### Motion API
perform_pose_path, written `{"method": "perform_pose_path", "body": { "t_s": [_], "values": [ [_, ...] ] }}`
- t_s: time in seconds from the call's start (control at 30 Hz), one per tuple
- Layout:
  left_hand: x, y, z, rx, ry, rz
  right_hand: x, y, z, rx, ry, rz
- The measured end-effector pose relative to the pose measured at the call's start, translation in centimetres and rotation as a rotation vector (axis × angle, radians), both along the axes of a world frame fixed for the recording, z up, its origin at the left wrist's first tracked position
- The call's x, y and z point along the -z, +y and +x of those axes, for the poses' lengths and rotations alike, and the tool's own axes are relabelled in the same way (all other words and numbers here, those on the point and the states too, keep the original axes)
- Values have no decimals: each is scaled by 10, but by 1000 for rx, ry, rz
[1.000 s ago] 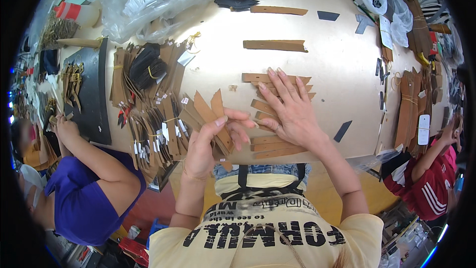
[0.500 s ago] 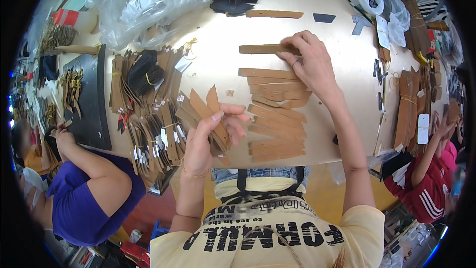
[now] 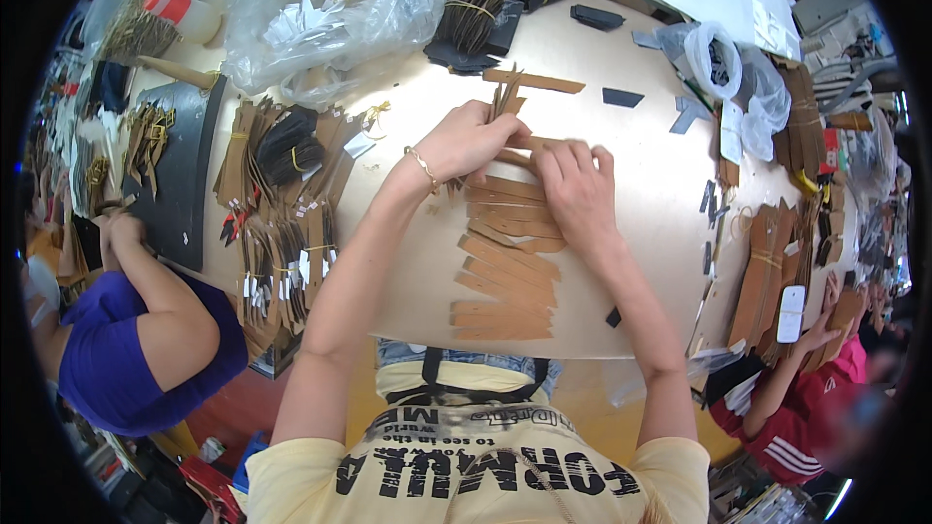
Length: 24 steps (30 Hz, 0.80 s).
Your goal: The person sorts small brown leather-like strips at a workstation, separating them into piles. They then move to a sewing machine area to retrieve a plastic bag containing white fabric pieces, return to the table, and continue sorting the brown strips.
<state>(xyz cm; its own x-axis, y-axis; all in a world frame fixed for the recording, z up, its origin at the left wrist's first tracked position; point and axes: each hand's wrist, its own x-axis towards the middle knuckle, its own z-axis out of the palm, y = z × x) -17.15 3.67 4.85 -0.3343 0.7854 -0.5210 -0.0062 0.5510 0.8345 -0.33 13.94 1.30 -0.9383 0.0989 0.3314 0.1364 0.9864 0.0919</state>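
My left hand is closed round a fanned bunch of brown leather-like strips, whose ends point away from me. Its fingertips meet a single strip lying crosswise. The curled fingers of my right hand grip that strip's right part; the fingers hide exactly how it is held. From under both hands toward the near table edge runs a column of overlapping brown strips, lying crosswise at slightly different angles. One more strip lies beyond my hands, partly behind the held bunch.
Bundled strips with white tags lie at the left, beside a black board. Clear plastic bags and a tied dark bundle are at the far side. More brown bundles lie at the right. A co-worker sits on each side.
My left hand has moved up and right with its bunch, to the strip under my right hand. My view has shifted, so the table appears lower.
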Motion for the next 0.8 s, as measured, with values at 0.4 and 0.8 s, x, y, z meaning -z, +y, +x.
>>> {"method": "perform_pose_path", "body": {
  "t_s": [0.4,0.8],
  "values": [
    [-9,-69,-8,-679,-351,411,-21,47,-30,58,403,-245],
    [-20,-134,18,-742,-371,456,-14,69,-2,223,316,-577]
  ]
}}
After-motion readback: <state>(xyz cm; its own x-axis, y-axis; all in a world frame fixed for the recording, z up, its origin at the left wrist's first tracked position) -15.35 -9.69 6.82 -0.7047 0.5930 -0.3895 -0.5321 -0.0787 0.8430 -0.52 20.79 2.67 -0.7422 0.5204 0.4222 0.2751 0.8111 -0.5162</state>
